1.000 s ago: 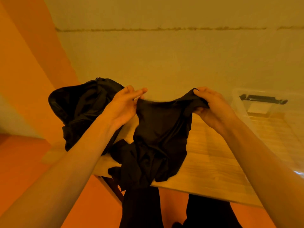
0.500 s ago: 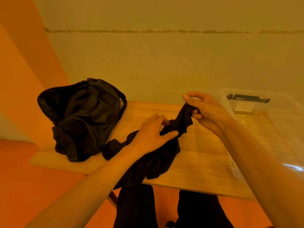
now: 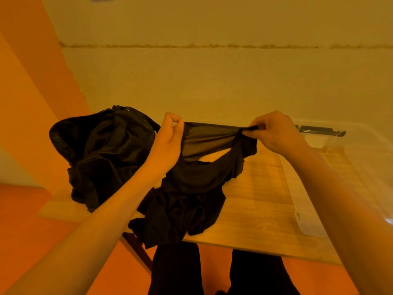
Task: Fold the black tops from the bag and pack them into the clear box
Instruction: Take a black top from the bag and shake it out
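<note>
A black top (image 3: 191,188) hangs above the wooden table (image 3: 261,209), its upper edge stretched taut between my two hands. My left hand (image 3: 170,141) pinches the left end of that edge, and my right hand (image 3: 274,133) pinches the right end. The lower part of the top lies bunched on the table and droops over the front edge. The black bag (image 3: 102,152) slumps open on the table's left end, just behind my left hand. The clear box (image 3: 340,167) stands at the right, partly behind my right forearm.
The clear box has a dark latch handle (image 3: 319,131) on its far rim. A pale wall runs close behind the table. An orange floor lies to the left and below. My dark-trousered legs (image 3: 176,271) stand at the table's front edge.
My left hand rose from the table to the left and my right hand moved right, pulling the top's upper edge taut between them. The top lifted off the table.
</note>
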Motion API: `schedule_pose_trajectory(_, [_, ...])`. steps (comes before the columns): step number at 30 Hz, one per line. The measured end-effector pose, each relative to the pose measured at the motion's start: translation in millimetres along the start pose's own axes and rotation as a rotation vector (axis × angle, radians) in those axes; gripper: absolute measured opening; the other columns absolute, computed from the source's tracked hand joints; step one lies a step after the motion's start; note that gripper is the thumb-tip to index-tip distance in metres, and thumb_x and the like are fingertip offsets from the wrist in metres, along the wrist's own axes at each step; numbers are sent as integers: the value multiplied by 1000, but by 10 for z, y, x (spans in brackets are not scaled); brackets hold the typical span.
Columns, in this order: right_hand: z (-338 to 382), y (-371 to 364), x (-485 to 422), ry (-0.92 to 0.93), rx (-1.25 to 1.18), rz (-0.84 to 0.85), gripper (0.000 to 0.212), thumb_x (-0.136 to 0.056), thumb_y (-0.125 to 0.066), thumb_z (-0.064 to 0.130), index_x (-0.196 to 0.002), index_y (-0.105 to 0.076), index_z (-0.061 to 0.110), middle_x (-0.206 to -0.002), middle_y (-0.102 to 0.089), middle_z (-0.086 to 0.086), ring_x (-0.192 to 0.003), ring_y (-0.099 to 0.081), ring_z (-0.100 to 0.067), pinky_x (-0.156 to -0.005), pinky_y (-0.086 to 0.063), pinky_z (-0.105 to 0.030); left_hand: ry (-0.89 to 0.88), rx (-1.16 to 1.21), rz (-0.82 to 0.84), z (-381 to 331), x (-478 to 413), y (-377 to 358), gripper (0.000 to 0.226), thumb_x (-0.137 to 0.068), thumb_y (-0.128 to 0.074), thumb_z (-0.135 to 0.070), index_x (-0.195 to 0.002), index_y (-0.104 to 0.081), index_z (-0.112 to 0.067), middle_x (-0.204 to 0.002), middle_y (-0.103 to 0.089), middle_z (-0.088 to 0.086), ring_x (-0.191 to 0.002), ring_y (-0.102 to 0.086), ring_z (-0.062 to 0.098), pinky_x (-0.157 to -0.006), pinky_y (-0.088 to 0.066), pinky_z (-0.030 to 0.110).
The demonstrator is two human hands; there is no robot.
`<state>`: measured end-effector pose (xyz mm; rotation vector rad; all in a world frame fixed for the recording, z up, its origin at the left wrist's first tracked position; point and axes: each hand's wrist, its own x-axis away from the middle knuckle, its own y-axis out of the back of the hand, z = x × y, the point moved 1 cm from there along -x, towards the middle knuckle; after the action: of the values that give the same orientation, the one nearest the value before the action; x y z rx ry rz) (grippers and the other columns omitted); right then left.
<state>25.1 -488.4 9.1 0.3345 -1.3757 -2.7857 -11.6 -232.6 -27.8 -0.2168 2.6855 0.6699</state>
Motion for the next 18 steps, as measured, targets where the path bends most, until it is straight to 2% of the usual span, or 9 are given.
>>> schedule_pose_trajectory(2, [11, 9, 10, 37, -105, -94, 18, -94, -69, 26, -96, -77, 10, -89, -71, -16, -80, -62, -27, -67, -43, -33, 5, -16, 190, -31, -14, 178, 14, -103, -56, -34, -108, -49, -22, -75, -60, -17, -58, -52, 2, -58, -42, 17])
schedule_pose_trajectory(3, [28, 10, 22, 47, -172, -129, 16, -95, -67, 24, -96, -77, 11, -89, -70, -14, -77, -60, -21, -66, -42, -32, -9, -87, 262, -16, -19, 271, 24, -97, -67, -33, -113, -52, -23, -86, -66, -20, -71, -62, -2, -66, -50, 16])
schedule_pose_trajectory(5, [61, -6, 33, 43, -264, -161, 13, -98, -62, 19, -98, -76, 17, -87, -69, -2, -77, -57, -8, -68, -43, -26, -45, -240, 281, 38, -52, 429, 26, -90, -76, -20, -110, -60, -20, -97, -70, -12, -89, -67, 2, -81, -57, 26])
schedule_pose_trajectory(7, [99, -44, 22, 29, -319, -172, 16, -101, -58, 20, -100, -73, 21, -89, -68, 4, -81, -60, -7, -74, -45, -27, -22, -298, 223, 49, -72, 533, 14, -90, -69, -6, -98, -65, -17, -90, -70, 0, -83, -68, 13, -76, -59, 38])
schedule_pose_trajectory(9, [143, -65, 10, -22, -389, -169, 19, -103, -53, 24, -101, -71, 20, -92, -70, 1, -81, -64, -12, -75, -49, -30, -1, -391, 158, 36, -107, 596, 8, -92, -64, -8, -92, -65, -15, -85, -68, 2, -75, -64, 16, -63, -54, 34])
schedule_pose_trajectory(10, [162, -73, 14, -45, -426, -163, 19, -104, -52, 26, -101, -70, 21, -92, -70, 1, -79, -65, -11, -73, -48, -29, -8, -468, 129, 29, -123, 630, 5, -93, -63, -12, -89, -63, -16, -83, -65, 2, -72, -60, 16, -62, -50, 33])
schedule_pose_trajectory(14, [173, -85, 43, -20, -395, -210, 21, -106, -45, 27, -104, -65, 18, -84, -66, -1, -72, -62, -13, -70, -49, -31, 81, -696, 98, 156, -140, 765, 27, -101, -46, -21, -77, -56, -18, -69, -60, 5, -66, -60, 29, -61, -51, 45])
schedule_pose_trajectory(16, [159, -93, 46, -10, -362, -241, 22, -108, -40, 27, -106, -59, 16, -83, -67, -6, -72, -65, -18, -72, -51, -36, 137, -661, 82, 272, -122, 808, 33, -103, -39, -16, -78, -60, -9, -70, -65, 12, -69, -66, 37, -67, -57, 55])
schedule_pose_trajectory(18, [146, -103, 47, -28, -352, -230, 23, -109, -36, 26, -108, -56, 15, -87, -69, -7, -75, -69, -18, -75, -53, -38, 202, -546, 86, 306, -87, 781, 34, -104, -37, -12, -83, -63, -1, -77, -69, 15, -74, -69, 33, -75, -58, 56])
